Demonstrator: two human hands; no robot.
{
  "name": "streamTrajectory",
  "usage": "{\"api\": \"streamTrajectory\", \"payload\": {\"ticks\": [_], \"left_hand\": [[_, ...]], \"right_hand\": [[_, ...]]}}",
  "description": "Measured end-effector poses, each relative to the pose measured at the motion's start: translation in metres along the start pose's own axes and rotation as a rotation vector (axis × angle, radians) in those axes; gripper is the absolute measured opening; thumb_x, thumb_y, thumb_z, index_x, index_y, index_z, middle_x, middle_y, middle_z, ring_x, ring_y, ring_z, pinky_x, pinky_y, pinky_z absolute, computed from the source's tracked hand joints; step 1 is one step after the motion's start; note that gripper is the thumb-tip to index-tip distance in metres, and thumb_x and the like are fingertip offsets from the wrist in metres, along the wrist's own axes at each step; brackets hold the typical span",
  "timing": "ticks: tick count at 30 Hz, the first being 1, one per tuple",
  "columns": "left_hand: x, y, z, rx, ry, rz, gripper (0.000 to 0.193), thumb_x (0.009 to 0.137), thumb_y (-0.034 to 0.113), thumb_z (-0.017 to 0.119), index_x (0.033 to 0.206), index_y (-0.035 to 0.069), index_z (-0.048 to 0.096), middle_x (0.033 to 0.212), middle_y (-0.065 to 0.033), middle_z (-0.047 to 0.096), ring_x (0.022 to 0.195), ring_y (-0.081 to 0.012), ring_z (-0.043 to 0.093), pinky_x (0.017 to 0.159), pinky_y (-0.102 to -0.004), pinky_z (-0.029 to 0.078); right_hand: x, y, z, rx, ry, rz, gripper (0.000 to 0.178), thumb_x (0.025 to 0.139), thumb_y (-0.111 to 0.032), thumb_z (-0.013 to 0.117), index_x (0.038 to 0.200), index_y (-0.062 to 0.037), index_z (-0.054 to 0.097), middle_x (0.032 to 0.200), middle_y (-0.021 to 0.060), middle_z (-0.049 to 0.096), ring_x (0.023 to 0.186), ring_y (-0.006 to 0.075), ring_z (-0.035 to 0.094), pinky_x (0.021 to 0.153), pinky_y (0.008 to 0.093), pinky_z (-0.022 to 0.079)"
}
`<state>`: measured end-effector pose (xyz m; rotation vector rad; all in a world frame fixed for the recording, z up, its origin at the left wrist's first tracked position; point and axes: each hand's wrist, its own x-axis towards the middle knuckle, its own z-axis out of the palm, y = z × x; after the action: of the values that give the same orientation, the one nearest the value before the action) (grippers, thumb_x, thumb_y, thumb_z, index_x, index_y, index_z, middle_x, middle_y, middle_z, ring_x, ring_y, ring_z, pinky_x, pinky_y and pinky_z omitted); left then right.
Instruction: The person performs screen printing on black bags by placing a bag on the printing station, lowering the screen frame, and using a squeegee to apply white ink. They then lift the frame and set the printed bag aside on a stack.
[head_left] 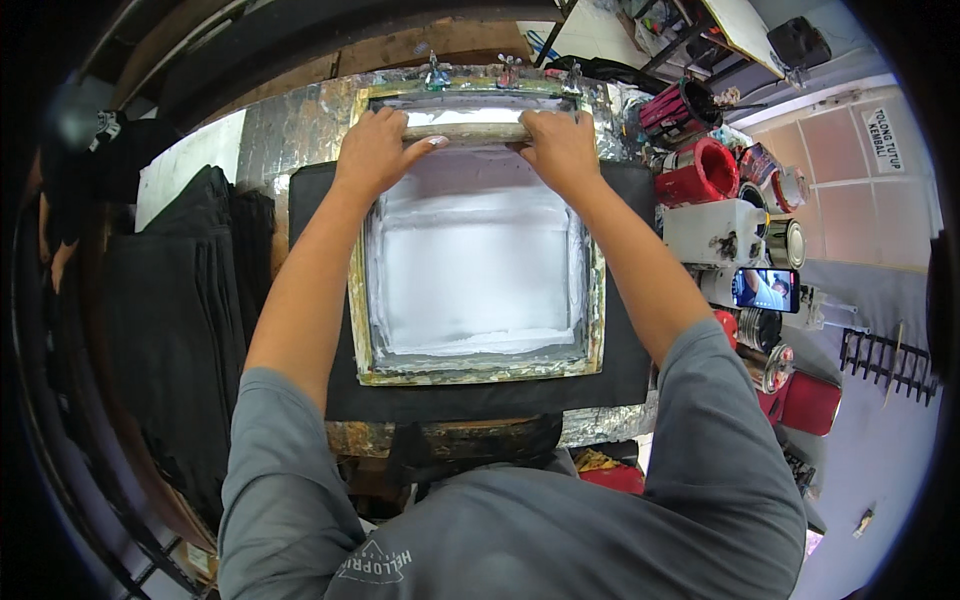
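A squeegee (466, 133) with a long, worn wooden handle lies crosswise at the far end of a screen-printing frame (480, 376). My left hand (374, 155) is closed round its left end, thumb along the near side. Its right end is gripped by my right hand (562, 150). White ink coats the mesh (478, 280) inside the frame, with thicker smears along the edges and a white band beyond the squeegee. The squeegee's blade is hidden under the handle. Beneath the frame lies black cloth (622, 375), which sticks out on both sides and at the near edge.
Hinge clamps (437, 75) line the frame's far edge on a paint-stained table (270, 150). Black cloth pieces (175, 300) are piled at left. Along the right stand a red ink tub (700, 172), several cans and a lit phone (767, 290). A person (105, 150) is at far left.
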<state>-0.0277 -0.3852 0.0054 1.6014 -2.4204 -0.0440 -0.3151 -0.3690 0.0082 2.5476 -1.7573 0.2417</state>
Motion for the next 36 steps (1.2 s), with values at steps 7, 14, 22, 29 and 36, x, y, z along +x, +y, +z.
{"api": "streamTrajectory", "payload": {"ticks": [7,14,22,29,36], "left_hand": [[-0.013,0.012,0.003,0.032,-0.065,-0.115,0.074,0.088,0.077,0.056,0.088,0.004,0.068,0.091,-0.0133,0.070,0.093,-0.0340,0.069,0.077,-0.0487,0.056],[-0.088,0.042,-0.014,0.031,-0.071,-0.093,0.070,0.086,0.076,0.059,0.082,0.006,0.065,0.086,-0.0117,0.069,0.086,-0.0311,0.069,0.073,-0.0450,0.056],[-0.202,0.083,-0.026,0.053,-0.056,-0.023,0.068,0.083,0.075,0.063,0.079,0.007,0.060,0.076,-0.0087,0.062,0.074,-0.0259,0.064,0.066,-0.0393,0.054],[-0.245,0.104,-0.048,0.032,-0.095,-0.038,0.065,0.082,0.068,0.070,0.076,0.004,0.061,0.077,-0.0093,0.062,0.075,-0.0263,0.063,0.066,-0.0404,0.054],[-0.336,0.095,-0.055,-0.113,0.089,-0.263,0.087,0.074,0.055,0.087,0.133,-0.002,0.059,0.137,-0.0200,0.052,0.134,-0.0375,0.041,0.116,-0.0500,0.029]], "right_hand": [[-0.014,0.001,0.005,-0.057,0.057,-0.033,0.034,0.077,-0.023,0.085,0.102,-0.0142,0.063,0.099,0.0019,0.073,0.096,0.0242,0.069,0.091,0.0477,0.038],[-0.087,-0.033,-0.014,-0.085,-0.067,-0.020,0.034,0.080,-0.027,0.082,0.106,-0.0161,0.063,0.097,0.0009,0.070,0.098,0.0242,0.068,0.092,0.0500,0.038],[-0.199,-0.083,-0.031,-0.014,-0.082,-0.023,0.038,0.075,-0.020,0.083,0.106,-0.0123,0.061,0.095,0.0037,0.069,0.094,0.0267,0.066,0.088,0.0480,0.040],[-0.242,-0.109,-0.048,-0.066,-0.216,0.016,0.040,0.082,-0.026,0.080,0.116,-0.0149,0.061,0.100,0.0028,0.067,0.098,0.0242,0.065,0.091,0.0492,0.040],[-0.279,-0.105,-0.050,0.005,-0.034,-0.181,0.043,0.093,-0.030,0.069,0.132,-0.0142,0.058,0.108,0.0078,0.062,0.107,0.0262,0.060,0.099,0.0490,0.040]]}}
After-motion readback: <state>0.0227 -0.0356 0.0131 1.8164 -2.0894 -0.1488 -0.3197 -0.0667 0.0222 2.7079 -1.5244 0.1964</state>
